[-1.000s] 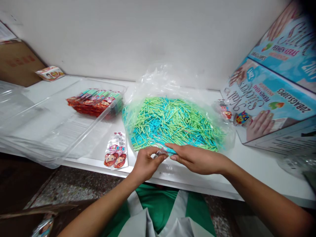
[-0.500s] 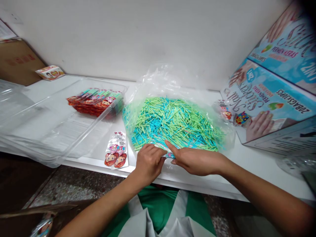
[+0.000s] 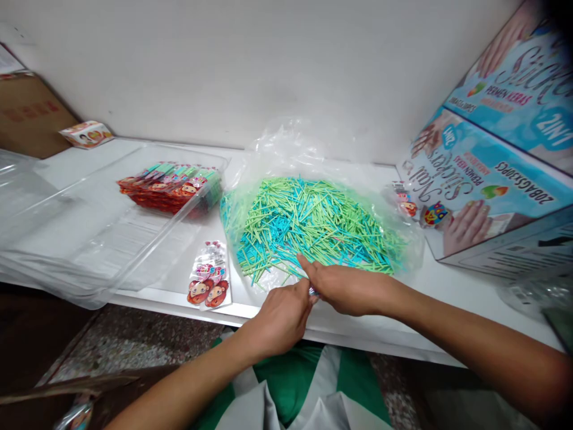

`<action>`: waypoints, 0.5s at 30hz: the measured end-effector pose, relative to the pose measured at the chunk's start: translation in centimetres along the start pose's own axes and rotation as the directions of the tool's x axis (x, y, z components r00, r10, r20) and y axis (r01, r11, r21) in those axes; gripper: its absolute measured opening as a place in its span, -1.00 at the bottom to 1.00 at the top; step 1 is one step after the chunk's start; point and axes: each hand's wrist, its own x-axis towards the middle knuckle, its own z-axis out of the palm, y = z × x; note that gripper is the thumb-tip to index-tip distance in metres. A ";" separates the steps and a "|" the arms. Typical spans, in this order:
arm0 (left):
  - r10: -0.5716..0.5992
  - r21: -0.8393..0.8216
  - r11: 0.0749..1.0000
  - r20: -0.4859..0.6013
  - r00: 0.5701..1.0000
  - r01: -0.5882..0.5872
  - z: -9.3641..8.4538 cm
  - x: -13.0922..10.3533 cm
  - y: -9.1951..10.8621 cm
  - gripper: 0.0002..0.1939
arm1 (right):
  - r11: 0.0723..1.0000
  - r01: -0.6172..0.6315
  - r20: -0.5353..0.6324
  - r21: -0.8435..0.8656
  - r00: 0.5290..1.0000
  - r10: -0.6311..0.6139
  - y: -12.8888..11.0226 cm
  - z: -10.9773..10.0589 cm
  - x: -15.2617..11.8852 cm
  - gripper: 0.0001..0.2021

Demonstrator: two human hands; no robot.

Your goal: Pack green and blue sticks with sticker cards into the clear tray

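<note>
Two hands, left hand (image 3: 283, 312) and right hand (image 3: 348, 290), are being kept pinched around a mostly hidden wrapper (image 3: 314, 292); sticks (image 3: 313, 221) at twelve o'clock risk being scattered by nudging.

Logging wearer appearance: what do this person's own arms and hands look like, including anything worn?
The left hand and right hand are ungloved. No sleeve, watch, bracelet or ring is visible. Between the arms shows green clothing with pale grey fabric over it.
</note>
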 end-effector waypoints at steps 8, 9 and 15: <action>-0.136 -0.597 0.788 0.071 0.988 0.152 0.4 0.3 -0.6 -0.73 | 0.991 0.044 -0.106 0.129 0.994 -0.030 -1.0 -0.9 1.1 -0.55; -0.160 -0.663 0.726 0.098 0.982 0.184 0.6 0.5 -0.7 -0.72 | 0.990 0.031 -0.159 0.136 0.987 -0.010 -1.0 -0.4 1.4 -0.56; -0.264 -0.862 0.462 0.088 0.960 0.206 1.0 1.0 -1.8 -0.66 | 0.824 -0.055 -0.322 0.563 0.904 0.281 -0.3 1.3 1.6 -0.56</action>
